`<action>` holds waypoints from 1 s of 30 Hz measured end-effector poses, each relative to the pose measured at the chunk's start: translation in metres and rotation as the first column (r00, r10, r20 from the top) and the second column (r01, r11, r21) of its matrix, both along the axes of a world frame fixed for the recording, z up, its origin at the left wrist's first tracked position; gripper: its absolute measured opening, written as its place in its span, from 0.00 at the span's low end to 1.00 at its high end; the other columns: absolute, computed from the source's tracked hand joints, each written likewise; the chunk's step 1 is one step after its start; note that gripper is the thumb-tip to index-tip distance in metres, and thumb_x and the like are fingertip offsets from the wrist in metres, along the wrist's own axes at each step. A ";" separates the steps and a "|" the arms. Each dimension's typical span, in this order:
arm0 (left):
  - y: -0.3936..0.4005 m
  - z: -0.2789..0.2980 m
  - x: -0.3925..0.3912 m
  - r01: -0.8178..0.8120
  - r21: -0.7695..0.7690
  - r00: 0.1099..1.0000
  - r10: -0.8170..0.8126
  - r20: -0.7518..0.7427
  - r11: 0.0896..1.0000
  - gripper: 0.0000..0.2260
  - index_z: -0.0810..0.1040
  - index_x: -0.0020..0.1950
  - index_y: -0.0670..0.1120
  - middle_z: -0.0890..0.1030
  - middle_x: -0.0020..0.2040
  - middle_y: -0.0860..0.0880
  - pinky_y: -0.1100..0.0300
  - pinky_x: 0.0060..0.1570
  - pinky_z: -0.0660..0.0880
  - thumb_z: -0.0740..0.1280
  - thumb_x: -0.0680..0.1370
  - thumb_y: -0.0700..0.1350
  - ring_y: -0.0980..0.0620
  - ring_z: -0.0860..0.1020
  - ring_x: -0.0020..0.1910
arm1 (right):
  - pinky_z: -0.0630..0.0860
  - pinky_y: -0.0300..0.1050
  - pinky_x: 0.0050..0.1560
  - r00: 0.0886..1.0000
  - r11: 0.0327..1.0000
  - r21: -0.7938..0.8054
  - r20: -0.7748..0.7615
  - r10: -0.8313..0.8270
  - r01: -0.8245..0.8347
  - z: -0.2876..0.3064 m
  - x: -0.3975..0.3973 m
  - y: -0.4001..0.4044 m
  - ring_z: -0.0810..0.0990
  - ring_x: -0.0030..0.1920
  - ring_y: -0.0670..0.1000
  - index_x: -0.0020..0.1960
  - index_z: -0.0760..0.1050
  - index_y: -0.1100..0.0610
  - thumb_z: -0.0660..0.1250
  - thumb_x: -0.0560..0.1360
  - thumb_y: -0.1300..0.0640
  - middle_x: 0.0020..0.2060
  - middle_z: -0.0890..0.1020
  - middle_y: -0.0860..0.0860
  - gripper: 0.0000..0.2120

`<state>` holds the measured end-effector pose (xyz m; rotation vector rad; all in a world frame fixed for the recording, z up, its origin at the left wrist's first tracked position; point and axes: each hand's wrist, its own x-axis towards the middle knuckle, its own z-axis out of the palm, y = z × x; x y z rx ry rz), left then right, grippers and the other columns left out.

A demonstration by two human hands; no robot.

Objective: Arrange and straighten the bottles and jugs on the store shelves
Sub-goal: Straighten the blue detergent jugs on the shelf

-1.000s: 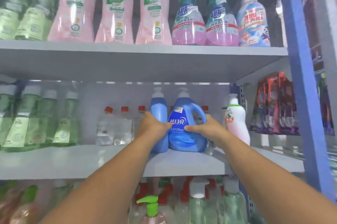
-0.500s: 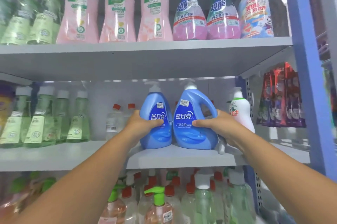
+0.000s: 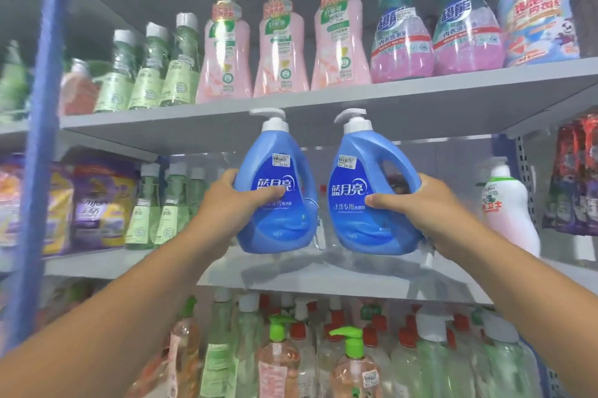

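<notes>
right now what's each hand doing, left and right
Left hand: closed on the left blue jug, thumb across its label.
Right hand: closed on the right blue jug, fingers at its handle side.

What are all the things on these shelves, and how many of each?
blue plastic detergent jugs with white pumps: 2, middle shelf front, one in each hand
pink pump bottles: 3, top shelf
teal-topped purple bottles: 2, top shelf
pale green clear bottles: several, top and middle shelves, left
white bottle with green collar: 1, middle shelf right
green-pump clear bottles: 2 clear to see, bottom shelf
left hand: grips left jug
right hand: grips right jug
</notes>
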<state>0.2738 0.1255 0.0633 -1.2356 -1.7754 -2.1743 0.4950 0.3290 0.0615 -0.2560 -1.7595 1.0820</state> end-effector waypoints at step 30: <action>-0.629 -0.226 -0.340 -0.588 -0.030 0.791 0.582 0.190 0.808 0.25 0.82 0.53 0.56 0.88 0.47 0.54 0.52 0.39 0.84 0.85 0.59 0.55 0.51 0.88 0.43 | 0.86 0.54 0.45 0.825 0.819 -0.208 0.078 0.560 -0.536 -0.206 -0.479 -0.523 0.89 0.46 0.53 0.55 0.83 0.51 0.86 0.56 0.50 0.46 0.89 0.49 0.28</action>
